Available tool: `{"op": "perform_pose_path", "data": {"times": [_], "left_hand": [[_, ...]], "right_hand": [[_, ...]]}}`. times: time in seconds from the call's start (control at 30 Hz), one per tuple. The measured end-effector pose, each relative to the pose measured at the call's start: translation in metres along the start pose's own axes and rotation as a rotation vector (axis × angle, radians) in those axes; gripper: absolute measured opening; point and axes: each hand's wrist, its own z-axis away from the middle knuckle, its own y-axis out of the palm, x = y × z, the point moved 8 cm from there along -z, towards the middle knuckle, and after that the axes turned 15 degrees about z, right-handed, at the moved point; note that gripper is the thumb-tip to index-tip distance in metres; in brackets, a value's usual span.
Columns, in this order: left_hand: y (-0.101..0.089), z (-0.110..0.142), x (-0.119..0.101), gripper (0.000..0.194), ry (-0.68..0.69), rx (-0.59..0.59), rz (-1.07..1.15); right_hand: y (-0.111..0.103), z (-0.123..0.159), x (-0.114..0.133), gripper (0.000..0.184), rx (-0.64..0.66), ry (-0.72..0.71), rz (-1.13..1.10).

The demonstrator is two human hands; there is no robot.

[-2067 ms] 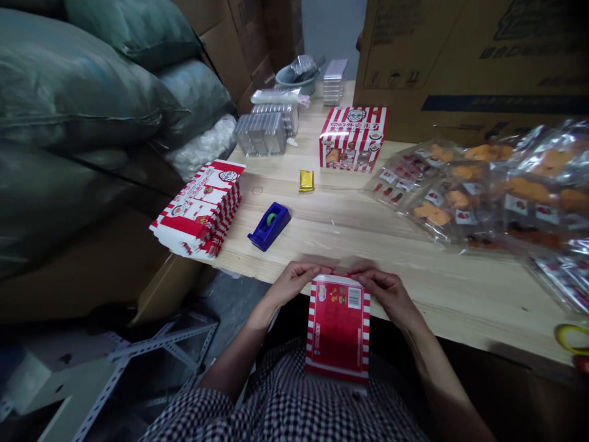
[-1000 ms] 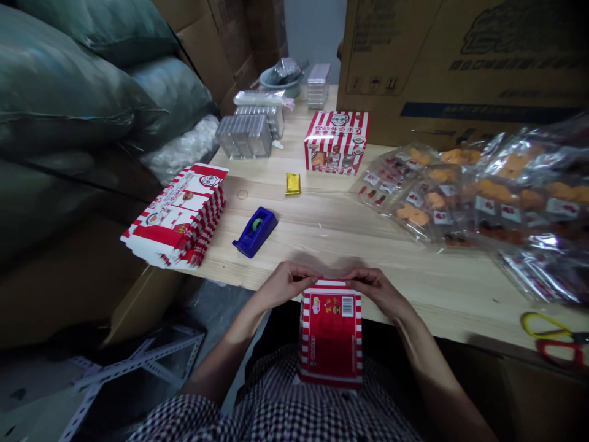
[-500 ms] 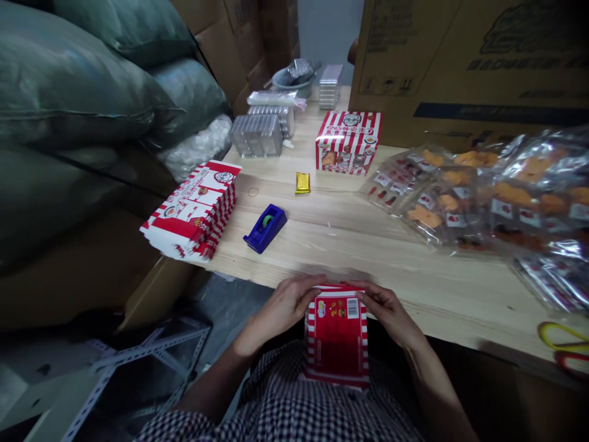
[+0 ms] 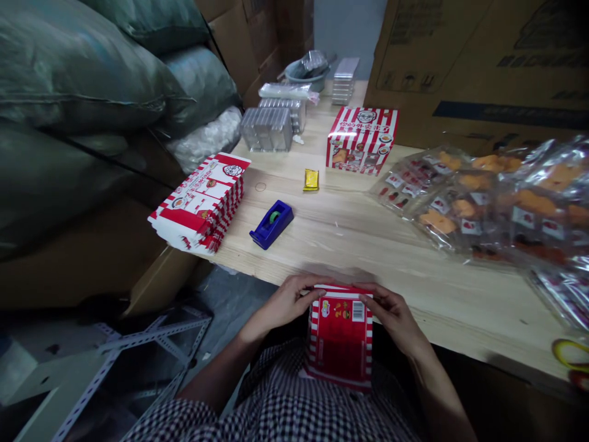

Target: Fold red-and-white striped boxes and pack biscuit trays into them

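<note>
A red-and-white striped cardboard box (image 4: 341, 341), printed with a barcode, rests against my checked shirt at the table's front edge. My left hand (image 4: 294, 301) pinches its top left corner between thumb and fingers. At the top right corner, my right hand (image 4: 390, 310) grips the same box with the thumb in front. The fingertips behind the top edge are partly hidden. Beyond my hands lies a blue tape dispenser (image 4: 272, 224) with a green roll. Left of it sits a stack of flat striped boxes (image 4: 202, 202).
A small yellow packet (image 4: 311, 180) lies mid-table, in front of an assembled striped box (image 4: 362, 141). Bagged orange toy pieces (image 4: 473, 202) cover the right side. Clear plastic cases (image 4: 267, 129) stand at the back left. Yellow-handled scissors (image 4: 570, 353) lie at the right edge.
The view has turned slightly left, so the things on the table sit further right. Both hands keep their hold on the box's top edge, with little movement.
</note>
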Motion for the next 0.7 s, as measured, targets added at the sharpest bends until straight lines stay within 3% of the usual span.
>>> {"op": "perform_pose_path", "data": {"times": [0.17, 0.3, 0.5, 0.7], "left_hand": [[-0.003, 0.001, -0.003, 0.040, 0.016, -0.035, 0.017], [-0.002, 0.001, -0.007, 0.034, 0.019, 0.017, 0.017], [0.000, -0.005, -0.003, 0.031, -0.001, 0.093, 0.201], [-0.010, -0.001, 0.009, 0.029, -0.046, -0.117, 0.317]], "right_hand": [[-0.006, 0.002, 0.003, 0.032, -0.098, -0.004, 0.005], [-0.006, 0.004, 0.011, 0.032, -0.142, -0.010, 0.020], [-0.002, 0.003, 0.021, 0.031, -0.153, -0.057, 0.052], [-0.006, 0.008, 0.032, 0.016, -0.221, -0.159, 0.160]]}}
